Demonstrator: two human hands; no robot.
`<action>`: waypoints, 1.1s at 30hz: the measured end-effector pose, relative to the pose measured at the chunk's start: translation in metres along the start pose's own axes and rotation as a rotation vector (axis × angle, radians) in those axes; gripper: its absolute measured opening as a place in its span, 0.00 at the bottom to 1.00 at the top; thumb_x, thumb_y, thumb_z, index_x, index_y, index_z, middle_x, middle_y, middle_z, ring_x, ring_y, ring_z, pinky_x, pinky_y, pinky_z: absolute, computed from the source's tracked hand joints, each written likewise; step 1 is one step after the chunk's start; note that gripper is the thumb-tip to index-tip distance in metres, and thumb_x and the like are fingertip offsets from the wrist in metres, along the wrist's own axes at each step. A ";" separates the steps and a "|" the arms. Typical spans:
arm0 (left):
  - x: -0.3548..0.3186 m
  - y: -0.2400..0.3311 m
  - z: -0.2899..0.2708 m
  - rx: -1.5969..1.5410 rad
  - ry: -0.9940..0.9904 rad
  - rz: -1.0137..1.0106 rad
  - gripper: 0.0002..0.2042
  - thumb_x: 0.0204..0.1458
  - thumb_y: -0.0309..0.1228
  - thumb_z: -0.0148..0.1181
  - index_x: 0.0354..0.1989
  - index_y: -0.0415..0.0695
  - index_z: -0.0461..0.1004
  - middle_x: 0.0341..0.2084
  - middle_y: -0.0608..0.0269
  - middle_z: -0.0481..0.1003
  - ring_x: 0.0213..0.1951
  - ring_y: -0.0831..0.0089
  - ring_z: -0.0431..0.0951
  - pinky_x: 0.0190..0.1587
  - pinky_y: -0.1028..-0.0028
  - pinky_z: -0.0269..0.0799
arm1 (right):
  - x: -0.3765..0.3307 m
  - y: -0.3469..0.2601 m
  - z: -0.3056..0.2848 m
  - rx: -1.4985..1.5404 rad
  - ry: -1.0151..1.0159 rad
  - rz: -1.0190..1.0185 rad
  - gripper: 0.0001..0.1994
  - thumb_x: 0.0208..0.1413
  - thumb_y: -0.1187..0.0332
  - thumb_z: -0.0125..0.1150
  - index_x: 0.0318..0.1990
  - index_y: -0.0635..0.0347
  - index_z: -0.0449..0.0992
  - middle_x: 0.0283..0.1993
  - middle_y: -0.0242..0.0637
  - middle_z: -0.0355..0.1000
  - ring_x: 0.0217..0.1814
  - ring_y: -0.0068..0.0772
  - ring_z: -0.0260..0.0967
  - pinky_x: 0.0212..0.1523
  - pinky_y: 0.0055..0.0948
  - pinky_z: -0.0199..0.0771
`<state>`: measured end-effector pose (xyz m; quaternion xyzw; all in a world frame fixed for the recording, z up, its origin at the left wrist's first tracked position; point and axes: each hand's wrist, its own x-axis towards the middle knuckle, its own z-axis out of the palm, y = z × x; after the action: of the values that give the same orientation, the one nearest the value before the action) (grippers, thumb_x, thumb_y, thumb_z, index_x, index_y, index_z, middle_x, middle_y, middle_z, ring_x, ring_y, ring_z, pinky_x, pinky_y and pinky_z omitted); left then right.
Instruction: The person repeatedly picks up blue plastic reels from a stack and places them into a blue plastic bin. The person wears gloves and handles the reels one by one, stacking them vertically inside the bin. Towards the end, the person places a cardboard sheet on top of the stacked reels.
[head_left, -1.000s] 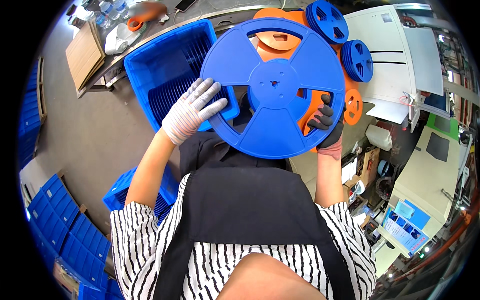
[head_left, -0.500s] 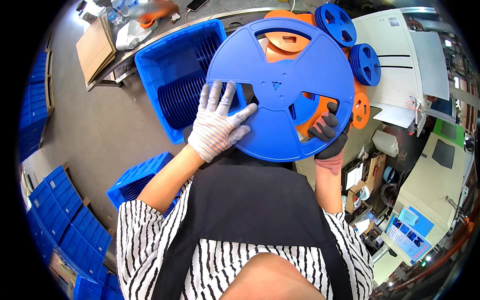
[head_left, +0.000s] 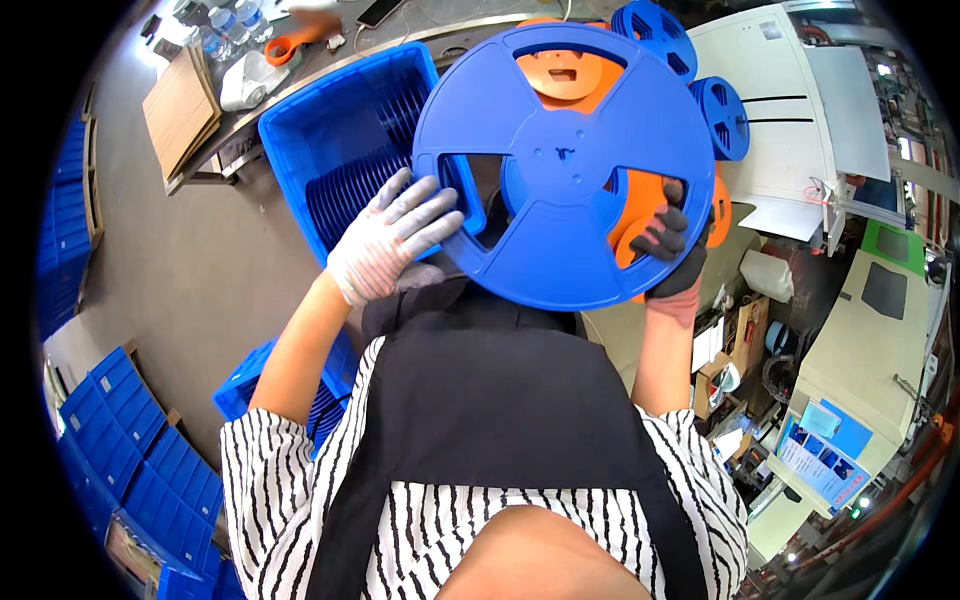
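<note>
One blue disc [head_left: 565,185] with three windows is positioned between the left hand [head_left: 390,240] and the right hand [head_left: 675,255]; its rim is gripped through one window by the right, its opposite edge overlapped by the left's spread fingers.

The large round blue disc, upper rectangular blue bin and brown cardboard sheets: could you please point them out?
Large round blue disc [head_left: 552,180], head view: central hub.
Upper rectangular blue bin [head_left: 322,138], head view: bare interior.
Brown cardboard sheets [head_left: 177,115], head view: top sheet's face.
</note>
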<state>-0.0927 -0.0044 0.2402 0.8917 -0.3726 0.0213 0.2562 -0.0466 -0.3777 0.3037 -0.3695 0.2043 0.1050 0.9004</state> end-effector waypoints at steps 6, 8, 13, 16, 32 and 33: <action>0.018 0.008 0.018 0.157 -0.015 -0.027 0.25 0.44 0.25 0.57 0.56 0.46 0.68 0.55 0.52 0.69 0.62 0.51 0.64 0.64 0.54 0.61 | 0.036 -0.007 -0.020 0.383 -0.487 0.325 0.33 0.62 0.49 0.52 0.63 0.70 0.59 0.29 0.23 0.56 0.25 0.14 0.55 0.28 0.18 0.60; 0.011 0.006 0.025 0.098 0.012 -0.079 0.23 0.46 0.23 0.55 0.55 0.46 0.69 0.54 0.53 0.70 0.59 0.55 0.70 0.56 0.63 0.71 | 0.035 -0.007 0.007 0.335 -0.363 0.303 0.38 0.60 0.43 0.52 0.63 0.72 0.58 0.27 0.24 0.53 0.26 0.16 0.53 0.28 0.18 0.58; -0.020 0.002 0.061 -1.213 0.265 -0.603 0.14 0.55 0.21 0.56 0.50 0.43 0.70 0.44 0.55 0.77 0.50 0.64 0.77 0.47 0.69 0.76 | 0.040 -0.009 0.049 -0.129 -0.413 0.208 0.40 0.62 0.37 0.38 0.66 0.67 0.56 0.57 0.52 0.69 0.56 0.47 0.70 0.55 0.41 0.73; -0.017 0.022 0.042 -1.805 0.332 -0.858 0.14 0.56 0.27 0.61 0.49 0.42 0.70 0.42 0.54 0.77 0.46 0.64 0.78 0.50 0.66 0.74 | 0.051 -0.010 0.016 -0.329 -0.207 0.090 0.37 0.63 0.38 0.38 0.64 0.65 0.59 0.57 0.51 0.69 0.55 0.46 0.71 0.54 0.40 0.73; -0.060 -0.027 0.058 -1.894 0.675 -1.092 0.18 0.54 0.31 0.63 0.51 0.43 0.67 0.42 0.56 0.76 0.49 0.56 0.77 0.51 0.57 0.77 | 0.060 0.044 -0.087 -0.373 0.242 0.143 0.27 0.65 0.48 0.46 0.61 0.61 0.63 0.58 0.46 0.66 0.57 0.43 0.66 0.57 0.38 0.67; -0.065 -0.035 0.058 -1.795 0.687 -1.164 0.17 0.56 0.29 0.61 0.52 0.42 0.66 0.43 0.54 0.76 0.49 0.55 0.77 0.51 0.57 0.77 | 0.058 0.047 -0.085 -0.435 0.265 0.149 0.26 0.65 0.49 0.46 0.61 0.60 0.63 0.57 0.46 0.66 0.57 0.43 0.67 0.57 0.38 0.67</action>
<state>-0.1249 0.0317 0.1595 0.3693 0.3106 -0.1332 0.8657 -0.0351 -0.4026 0.1943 -0.5487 0.3197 0.1634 0.7550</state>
